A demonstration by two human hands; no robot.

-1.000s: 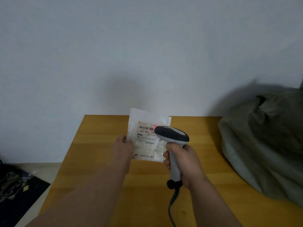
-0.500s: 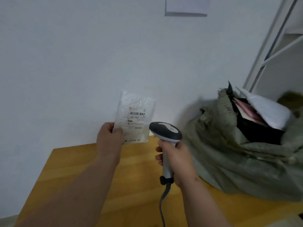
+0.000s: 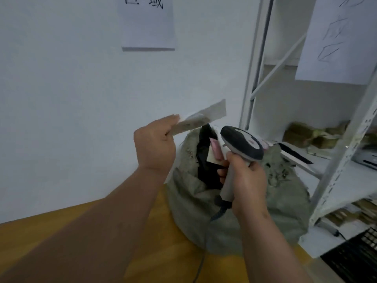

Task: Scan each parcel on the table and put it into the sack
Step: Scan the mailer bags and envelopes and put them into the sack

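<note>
White wall fills most of the background, with a sheet of paper [image 3: 147, 23] stuck high on it and pale metal shelving [image 3: 285, 94] standing off to the right. Below, a wooden desk [image 3: 36, 237] carries a grey-green sack [image 3: 187, 201], which slumps against the wall with its mouth gaping upward and several packets already showing inside.

The left hand [image 3: 155, 146] pinches a flat white parcel [image 3: 202, 118] by one end, thumb and fingers closed on it, so that the parcel sticks out beyond the fingers toward the shelving, tilted and nearly edge-on. It hangs in the air just above the sack's open mouth, touching neither the sack nor the desk. Held by its edge like that, it looks ready to be dropped or slid straight in; I judge that the scanning of this one is finished and only the release remains.

The right hand [image 3: 244, 180] is wrapped firmly round the grip of a handheld scanner [image 3: 241, 146], whose dark head points up and away, near the parcel but a little below it and to the right, apart from it. Its cord [image 3: 220, 211] trails down in front of the sack. Keeping the scanner raised and aside seems meant to leave the sack's opening free for the parcel.
</note>
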